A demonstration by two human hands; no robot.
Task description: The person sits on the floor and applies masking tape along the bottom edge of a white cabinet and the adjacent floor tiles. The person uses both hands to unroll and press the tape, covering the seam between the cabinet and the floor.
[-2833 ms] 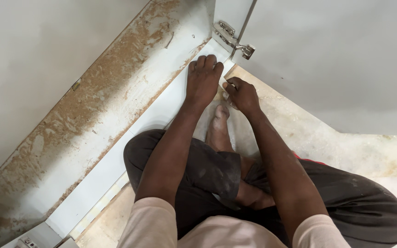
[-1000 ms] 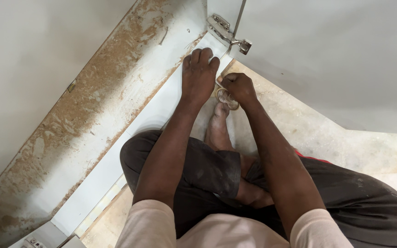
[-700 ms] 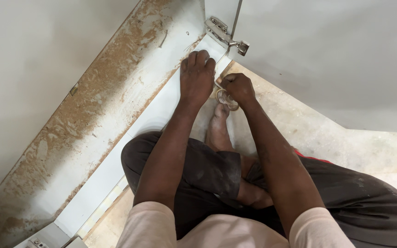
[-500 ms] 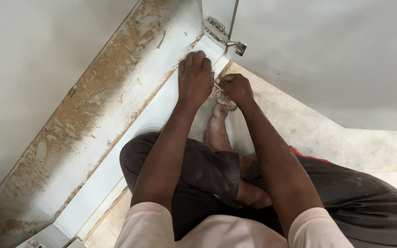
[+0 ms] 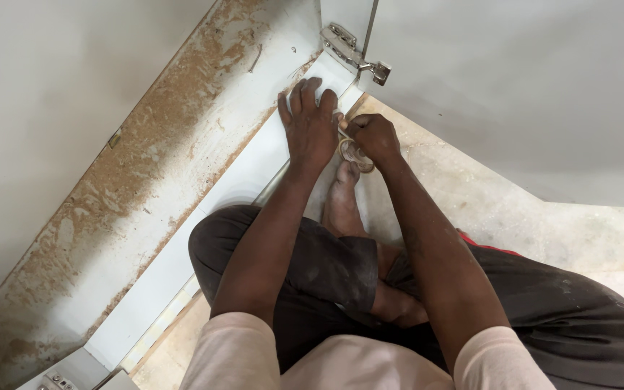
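A dusty cabinet floor [image 5: 182, 137] runs along the left, its white front edge [image 5: 204, 217] under the left hand [image 5: 310, 126], which lies flat and spread on it, gripping nothing. Just beside it, the right hand [image 5: 373, 137] is clenched around a roll of clear tape [image 5: 355, 153], held above a bare foot [image 5: 342, 198]. A metal hinge [image 5: 352, 50] sits near, on the open door [image 5: 514, 87]. The tape could go on crooked or wrinkle if the pressing palm slips on sawdust.

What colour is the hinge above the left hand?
Silver metal hinge, on the white panel edge; the head view shows it.
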